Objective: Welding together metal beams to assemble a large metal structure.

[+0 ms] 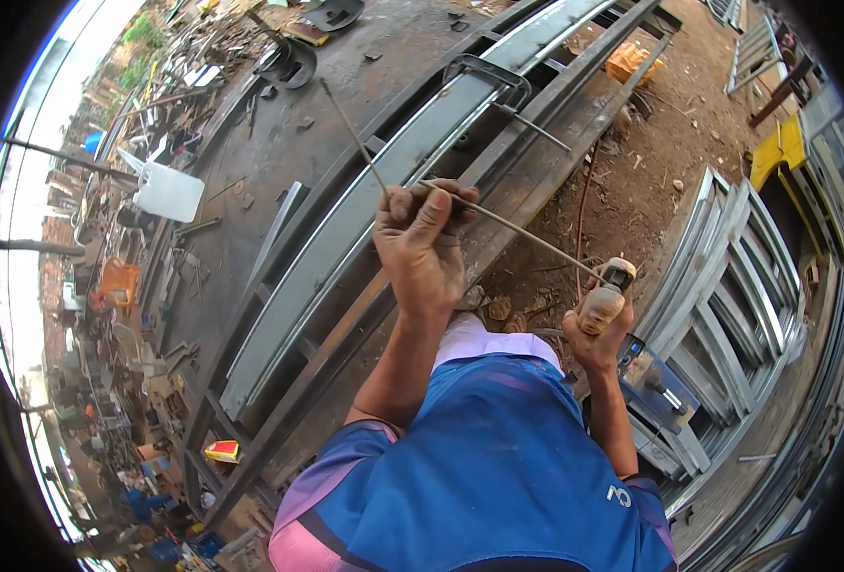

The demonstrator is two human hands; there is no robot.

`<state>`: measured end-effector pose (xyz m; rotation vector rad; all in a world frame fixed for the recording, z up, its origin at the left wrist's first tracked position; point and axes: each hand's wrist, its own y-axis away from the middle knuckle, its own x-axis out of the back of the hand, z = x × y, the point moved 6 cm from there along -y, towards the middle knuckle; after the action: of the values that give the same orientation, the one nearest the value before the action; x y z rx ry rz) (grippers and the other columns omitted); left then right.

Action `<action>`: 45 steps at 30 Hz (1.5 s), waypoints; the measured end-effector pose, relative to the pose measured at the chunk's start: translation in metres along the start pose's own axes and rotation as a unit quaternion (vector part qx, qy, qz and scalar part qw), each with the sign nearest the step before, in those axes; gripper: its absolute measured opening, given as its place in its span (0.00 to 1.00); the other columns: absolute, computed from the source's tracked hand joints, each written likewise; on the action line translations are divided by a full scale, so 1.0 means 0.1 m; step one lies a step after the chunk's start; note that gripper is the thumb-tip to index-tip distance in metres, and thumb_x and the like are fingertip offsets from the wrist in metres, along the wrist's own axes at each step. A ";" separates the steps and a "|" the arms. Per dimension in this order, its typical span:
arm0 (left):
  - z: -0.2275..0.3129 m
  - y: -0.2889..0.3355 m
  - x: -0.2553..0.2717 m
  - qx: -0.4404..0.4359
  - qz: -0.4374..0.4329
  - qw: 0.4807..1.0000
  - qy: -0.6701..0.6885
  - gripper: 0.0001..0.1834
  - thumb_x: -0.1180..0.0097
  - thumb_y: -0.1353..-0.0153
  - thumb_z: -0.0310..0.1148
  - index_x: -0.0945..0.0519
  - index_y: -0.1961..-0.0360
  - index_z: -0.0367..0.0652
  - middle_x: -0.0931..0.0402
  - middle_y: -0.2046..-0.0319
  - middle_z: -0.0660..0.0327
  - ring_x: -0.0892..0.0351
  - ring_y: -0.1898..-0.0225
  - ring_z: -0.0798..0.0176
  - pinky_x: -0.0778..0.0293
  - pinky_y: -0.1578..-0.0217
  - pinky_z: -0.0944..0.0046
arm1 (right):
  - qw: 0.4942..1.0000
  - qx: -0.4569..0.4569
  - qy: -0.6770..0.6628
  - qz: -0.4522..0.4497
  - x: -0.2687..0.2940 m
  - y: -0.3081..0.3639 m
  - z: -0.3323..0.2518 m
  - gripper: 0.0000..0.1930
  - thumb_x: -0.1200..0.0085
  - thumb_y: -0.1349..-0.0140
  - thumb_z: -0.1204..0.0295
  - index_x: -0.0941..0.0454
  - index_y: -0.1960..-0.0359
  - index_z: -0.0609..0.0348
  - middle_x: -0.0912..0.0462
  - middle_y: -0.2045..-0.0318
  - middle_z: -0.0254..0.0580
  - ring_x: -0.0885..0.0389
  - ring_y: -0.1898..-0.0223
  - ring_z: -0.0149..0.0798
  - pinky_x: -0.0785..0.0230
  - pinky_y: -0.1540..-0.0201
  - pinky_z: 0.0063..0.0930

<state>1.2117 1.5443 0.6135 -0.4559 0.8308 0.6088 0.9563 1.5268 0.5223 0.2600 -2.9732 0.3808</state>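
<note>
Over the workbench, my left hand [422, 243] is closed with its fingers curled round a thin metal rod [353, 136] that points up and left. A second length of thin rod [527, 234] runs from the same fingers toward my right hand. My fingers hide whether the two lengths are one bent piece. My right hand [593, 334] grips a worn welding electrode holder [601, 310], and the second length reaches its head. Beneath my left hand lies a long, curved grey metal strip [331, 243] on a dark steel frame [331, 377].
A clamp [488, 81] sits across the strip's far end. Scraps lie on the dark metal tabletop [298, 162], near a white jerrycan [169, 191]. Grey metal frames [717, 286] are stacked at right, beside a blue box [655, 386]. A red cable [584, 210] crosses the dirt.
</note>
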 end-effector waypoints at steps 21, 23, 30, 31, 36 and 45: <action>-0.13 0.07 0.00 0.023 0.001 0.999 -0.031 0.17 0.44 0.39 0.19 0.41 0.72 0.47 0.22 0.71 0.53 0.16 0.68 0.52 0.19 0.73 0.63 | 0.999 -0.022 0.004 0.042 -0.04 0.00 0.21 0.32 0.40 0.59 0.79 0.34 0.46 0.63 0.25 0.62 0.42 0.24 0.69 0.34 0.28 0.64 0.27; -0.15 0.09 -0.03 0.023 -0.019 0.999 -0.044 0.16 0.46 0.38 0.19 0.41 0.71 0.47 0.23 0.71 0.54 0.16 0.69 0.52 0.19 0.73 0.62 | 0.998 -0.009 -0.008 0.067 -0.01 -0.01 0.18 0.34 0.38 0.62 0.74 0.33 0.47 0.63 0.23 0.67 0.42 0.23 0.71 0.36 0.28 0.63 0.29; -0.12 -0.01 0.07 0.015 -0.015 0.998 -0.060 0.15 0.48 0.37 0.19 0.41 0.71 0.48 0.23 0.70 0.53 0.17 0.68 0.52 0.21 0.72 0.62 | 0.996 0.016 0.084 0.035 0.01 -0.09 -0.03 0.37 0.32 0.62 0.71 0.34 0.46 0.63 0.22 0.65 0.43 0.21 0.66 0.39 0.27 0.60 0.30; -0.10 -0.03 0.07 0.007 -0.013 0.997 -0.075 0.15 0.48 0.37 0.19 0.41 0.71 0.48 0.23 0.70 0.53 0.17 0.68 0.52 0.21 0.72 0.63 | 0.995 0.010 0.089 0.042 0.03 -0.10 -0.03 0.37 0.32 0.62 0.71 0.34 0.46 0.63 0.22 0.65 0.43 0.21 0.66 0.39 0.27 0.60 0.30; -0.10 -0.06 0.06 0.010 -0.027 0.997 -0.065 0.15 0.49 0.36 0.19 0.41 0.71 0.48 0.22 0.69 0.52 0.17 0.67 0.53 0.22 0.72 0.64 | 0.993 0.078 0.081 0.039 0.00 -0.21 -0.20 0.35 0.41 0.62 0.76 0.34 0.45 0.64 0.25 0.65 0.40 0.27 0.68 0.32 0.30 0.63 0.25; -0.12 -0.09 0.15 0.029 0.007 0.995 -0.095 0.14 0.47 0.37 0.20 0.37 0.73 0.47 0.21 0.68 0.53 0.16 0.67 0.54 0.21 0.72 0.68 | 0.987 0.109 0.105 0.046 -0.02 -0.27 -0.22 0.34 0.38 0.63 0.75 0.33 0.47 0.64 0.24 0.63 0.42 0.25 0.66 0.37 0.30 0.59 0.27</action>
<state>1.2183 1.5352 0.5956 -0.3329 0.6690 0.6284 0.9655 1.5074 0.5496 0.0962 -2.7429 0.6996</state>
